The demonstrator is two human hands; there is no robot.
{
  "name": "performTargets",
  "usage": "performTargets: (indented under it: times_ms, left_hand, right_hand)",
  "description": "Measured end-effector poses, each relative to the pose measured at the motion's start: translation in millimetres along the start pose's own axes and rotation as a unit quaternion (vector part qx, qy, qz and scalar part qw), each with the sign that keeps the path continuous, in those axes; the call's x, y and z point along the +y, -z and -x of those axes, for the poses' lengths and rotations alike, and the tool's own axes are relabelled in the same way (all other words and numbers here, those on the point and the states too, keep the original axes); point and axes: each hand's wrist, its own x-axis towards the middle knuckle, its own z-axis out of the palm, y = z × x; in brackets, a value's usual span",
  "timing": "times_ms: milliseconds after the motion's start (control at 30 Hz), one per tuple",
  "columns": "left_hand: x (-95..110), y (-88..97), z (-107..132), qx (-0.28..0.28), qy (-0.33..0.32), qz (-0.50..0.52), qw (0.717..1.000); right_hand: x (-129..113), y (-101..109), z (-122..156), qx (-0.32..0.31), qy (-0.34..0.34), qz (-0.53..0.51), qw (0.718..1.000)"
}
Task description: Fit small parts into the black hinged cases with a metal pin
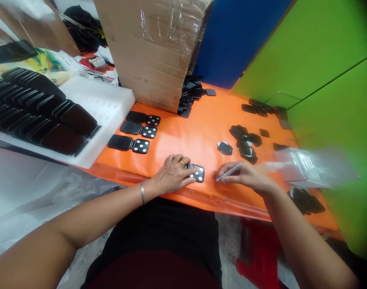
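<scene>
My left hand [173, 175] lies on the orange table [189, 136] near its front edge, fingers curled over a black hinged case [198, 172] whose open half shows white dots. My right hand [246, 176] is just to the right of it and pinches a thin flat silvery piece [228, 172] between thumb and fingers. Three more open cases [132, 142] with white dots lie in a row to the left.
A white foam tray [108, 104] at the left holds rows of black cases. A cardboard box [153, 48] stands at the back. Loose black parts [245, 142] lie at the right, with a clear plastic bag [310, 168] beside them. Green panels rise at the right.
</scene>
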Motion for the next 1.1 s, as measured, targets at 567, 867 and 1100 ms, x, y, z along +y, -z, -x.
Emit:
performTargets:
  times_ms: [567, 867, 1100]
  left_hand:
    - [-1, -1.3, 5, 0.055, 0.05, 0.098, 0.992]
    - [-5, -3.1, 6, 0.075, 0.036, 0.122, 0.989]
    - [-9, -13.0, 9, 0.09, -0.001, 0.081, 0.993]
  right_hand:
    - [-9, -75, -53, 0.228, 0.135, 0.149, 0.953]
    - [-24, -69, -53, 0.199, 0.088, 0.191, 0.957]
    - [-29, -56, -53, 0.114, 0.034, 0.115, 0.986]
